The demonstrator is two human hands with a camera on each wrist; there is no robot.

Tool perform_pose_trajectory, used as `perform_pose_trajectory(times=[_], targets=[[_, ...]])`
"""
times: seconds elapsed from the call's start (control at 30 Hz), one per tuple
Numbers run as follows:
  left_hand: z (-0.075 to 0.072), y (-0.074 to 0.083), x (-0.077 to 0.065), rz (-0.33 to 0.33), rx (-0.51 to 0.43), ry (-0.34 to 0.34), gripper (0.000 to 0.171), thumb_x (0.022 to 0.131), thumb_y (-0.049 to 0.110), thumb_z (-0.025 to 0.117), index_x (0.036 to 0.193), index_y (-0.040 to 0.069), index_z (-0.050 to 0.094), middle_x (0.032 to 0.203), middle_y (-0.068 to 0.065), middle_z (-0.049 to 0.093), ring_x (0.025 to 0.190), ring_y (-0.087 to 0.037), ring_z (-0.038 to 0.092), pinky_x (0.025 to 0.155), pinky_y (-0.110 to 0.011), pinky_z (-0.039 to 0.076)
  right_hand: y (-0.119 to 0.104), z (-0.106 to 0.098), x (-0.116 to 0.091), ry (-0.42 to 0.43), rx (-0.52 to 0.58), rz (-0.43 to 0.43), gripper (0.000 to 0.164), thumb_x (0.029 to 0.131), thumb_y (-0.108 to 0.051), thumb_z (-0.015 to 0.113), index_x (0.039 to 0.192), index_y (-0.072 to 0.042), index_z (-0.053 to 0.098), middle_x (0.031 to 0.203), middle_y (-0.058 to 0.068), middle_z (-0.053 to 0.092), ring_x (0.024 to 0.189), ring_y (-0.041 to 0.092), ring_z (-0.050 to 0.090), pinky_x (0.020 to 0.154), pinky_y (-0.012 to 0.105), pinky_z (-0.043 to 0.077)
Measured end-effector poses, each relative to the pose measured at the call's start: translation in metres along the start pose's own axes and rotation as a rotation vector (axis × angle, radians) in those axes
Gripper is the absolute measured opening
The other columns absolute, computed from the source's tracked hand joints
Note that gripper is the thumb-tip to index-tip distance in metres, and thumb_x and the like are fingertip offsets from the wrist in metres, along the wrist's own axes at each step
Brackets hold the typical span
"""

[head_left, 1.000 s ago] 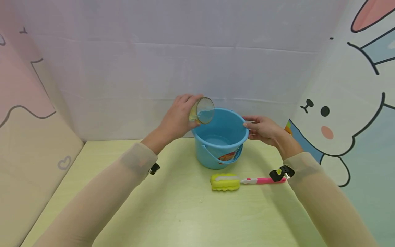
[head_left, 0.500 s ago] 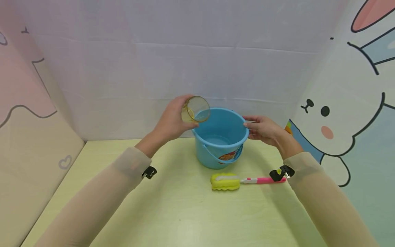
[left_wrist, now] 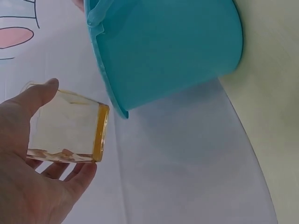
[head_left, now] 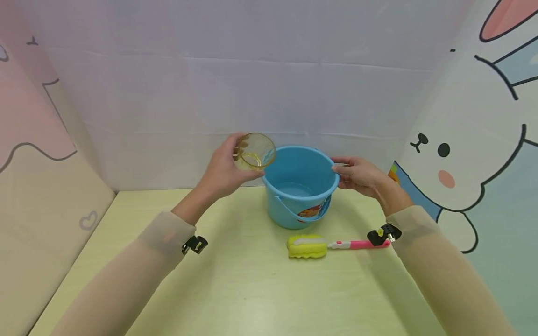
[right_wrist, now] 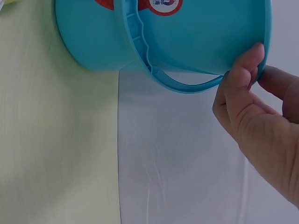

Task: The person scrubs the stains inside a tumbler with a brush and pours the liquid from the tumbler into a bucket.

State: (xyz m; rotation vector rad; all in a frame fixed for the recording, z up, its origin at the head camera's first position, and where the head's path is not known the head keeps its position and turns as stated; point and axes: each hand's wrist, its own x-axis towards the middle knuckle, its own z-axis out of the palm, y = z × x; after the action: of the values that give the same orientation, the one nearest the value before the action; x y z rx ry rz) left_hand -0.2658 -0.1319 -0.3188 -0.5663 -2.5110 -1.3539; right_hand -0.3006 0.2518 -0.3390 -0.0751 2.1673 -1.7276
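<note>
My left hand (head_left: 220,170) grips an amber-tinted drinking glass (head_left: 255,151) around its side, thumb on one side and fingers on the other. The glass is raised level with the bucket's rim, just left of it, and its mouth faces up towards the head camera. In the left wrist view the glass (left_wrist: 67,123) looks clear with a thick yellow base. A light-blue bucket (head_left: 296,207) stands upright on the table with a little clear liquid at its bottom. My right hand (head_left: 357,177) pinches the bucket's right rim; in the right wrist view the handle (right_wrist: 173,86) hangs beside those fingers.
In front of the bucket lies a brush with a yellow sponge head (head_left: 307,247) and a pink and white handle (head_left: 361,245). A pale cloth wall (head_left: 210,93) rises behind the table (head_left: 252,289). A printed rabbit panel stands at the right.
My left hand has drawn the glass left, away from over the bucket, and turned it from tipped towards upright. The right hand and bucket stay in place.
</note>
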Motion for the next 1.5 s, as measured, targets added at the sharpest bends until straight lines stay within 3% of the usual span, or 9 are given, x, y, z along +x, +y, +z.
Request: perform_pose_trajectory(times=[0.53, 1.03, 1.5], targets=[[-0.006, -0.013, -0.036, -0.029, -0.066, 0.010, 0.094, 0.080, 0.023, 0.096, 0.154, 0.008, 0.041, 0.141, -0.014, 0.057, 0.129, -0.037, 0.057, 0.109, -0.053, 0.049, -0.001, -0.001, -0.001, 0.001, -0.003, -0.002, 0.058, 0.113, -0.022, 0.055, 0.165, -0.006, 0.034, 0.131, 0.019, 0.060, 0.094, 0.019, 0.068, 0.084, 0.029, 0.060], [0.001, -0.036, -0.077, -0.131, -0.069, -0.031, 0.098, 0.080, 0.026, 0.096, 0.156, 0.004, 0.037, 0.147, -0.016, 0.052, 0.134, -0.036, 0.052, 0.110, -0.056, 0.049, -0.001, -0.001, -0.003, -0.006, 0.021, -0.001, 0.058, 0.113, -0.020, 0.055, 0.165, -0.005, 0.034, 0.128, 0.017, 0.062, 0.094, 0.018, 0.070, 0.081, 0.028, 0.060], [0.015, -0.050, -0.102, -0.194, -0.097, -0.046, 0.095, 0.079, 0.022, 0.096, 0.152, 0.003, 0.038, 0.141, -0.017, 0.056, 0.131, -0.035, 0.055, 0.108, -0.055, 0.050, -0.002, -0.001, -0.006, -0.009, 0.018, 0.005, 0.061, 0.112, -0.021, 0.057, 0.166, -0.006, 0.032, 0.124, 0.013, 0.065, 0.091, 0.015, 0.070, 0.084, 0.030, 0.061]])
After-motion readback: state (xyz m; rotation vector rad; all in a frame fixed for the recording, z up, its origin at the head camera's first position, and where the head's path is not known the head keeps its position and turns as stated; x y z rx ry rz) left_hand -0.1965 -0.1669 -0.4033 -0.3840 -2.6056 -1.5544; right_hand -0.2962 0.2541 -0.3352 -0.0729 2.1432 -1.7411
